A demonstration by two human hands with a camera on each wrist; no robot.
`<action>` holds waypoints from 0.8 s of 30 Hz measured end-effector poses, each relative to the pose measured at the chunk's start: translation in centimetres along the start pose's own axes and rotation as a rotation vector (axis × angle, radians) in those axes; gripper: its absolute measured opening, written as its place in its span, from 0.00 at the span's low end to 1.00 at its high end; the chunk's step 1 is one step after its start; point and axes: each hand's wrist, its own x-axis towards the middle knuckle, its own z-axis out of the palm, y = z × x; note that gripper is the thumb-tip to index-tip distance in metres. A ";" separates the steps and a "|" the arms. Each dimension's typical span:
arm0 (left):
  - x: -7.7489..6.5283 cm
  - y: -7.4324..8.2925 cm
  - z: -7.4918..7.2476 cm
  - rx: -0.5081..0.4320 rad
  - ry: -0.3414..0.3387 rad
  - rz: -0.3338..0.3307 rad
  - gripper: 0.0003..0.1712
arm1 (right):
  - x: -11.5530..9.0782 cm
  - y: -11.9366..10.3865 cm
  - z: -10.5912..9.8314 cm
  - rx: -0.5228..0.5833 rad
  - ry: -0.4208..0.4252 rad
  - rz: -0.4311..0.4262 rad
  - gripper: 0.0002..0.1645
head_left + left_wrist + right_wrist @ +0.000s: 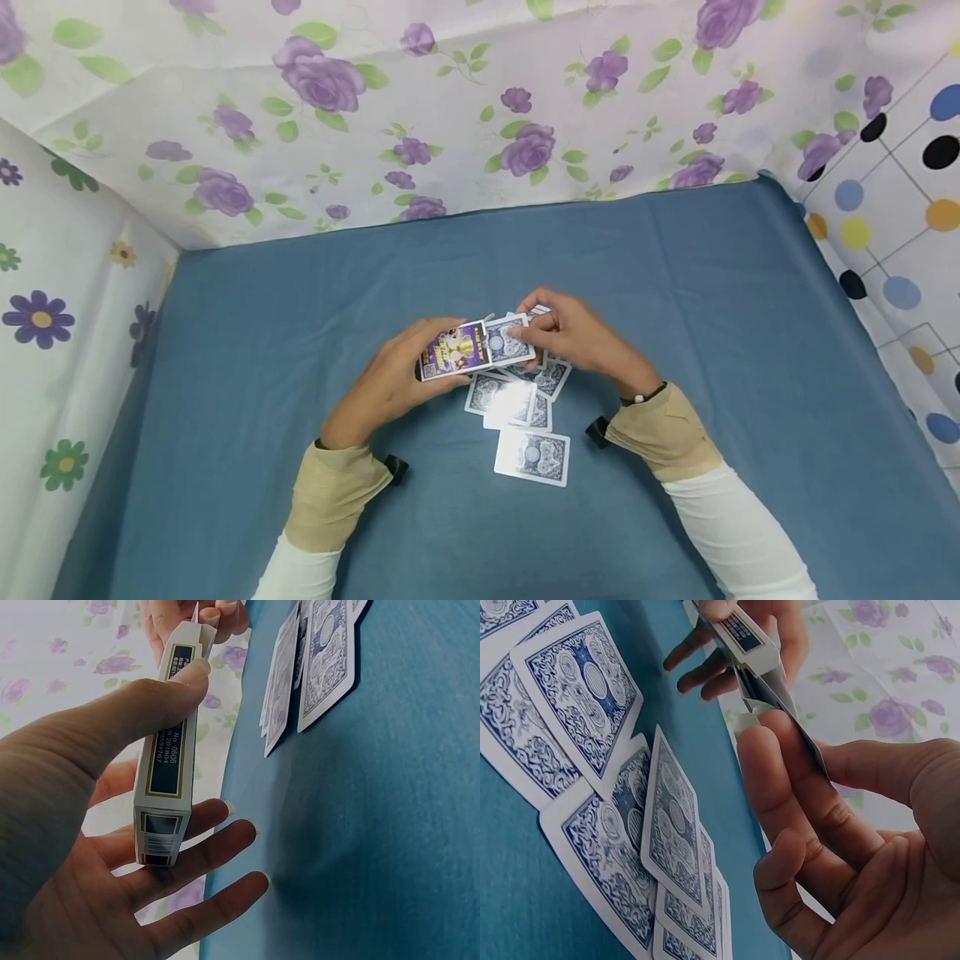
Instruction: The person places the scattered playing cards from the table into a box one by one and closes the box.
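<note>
My left hand (392, 377) grips a playing card box (452, 352) with a purple and gold picture on its face. The left wrist view shows the thumb pressing one narrow side of the box (169, 754) and fingers beneath it. At its open end, my right hand (581, 337) pinches a blue-backed playing card (504, 342) between thumb and fingers. The card's other end overlaps the box opening. Below the hands, several loose playing cards (532, 457) lie back side up, most of them overlapping; the right wrist view shows their ornate backs (592, 686) up close.
A blue cloth (300, 292) covers the table. Behind it hangs a white sheet with purple roses (528, 150). Flowered fabric (41, 321) stands at the left, and dotted fabric (900, 292) borders the right side.
</note>
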 end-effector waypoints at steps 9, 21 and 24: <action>0.0 0.1 0.2 -0.020 -0.007 -0.003 0.39 | 0.1 -0.1 0.6 -0.042 -0.005 0.009 0.16; 0.0 0.2 0.2 -0.020 -0.002 0.007 0.39 | 0.1 -0.1 0.8 -0.066 -0.011 0.017 0.17; 0.0 0.3 0.2 -0.024 -0.007 0.006 0.39 | 0.1 0.0 0.9 -0.073 -0.014 0.011 0.18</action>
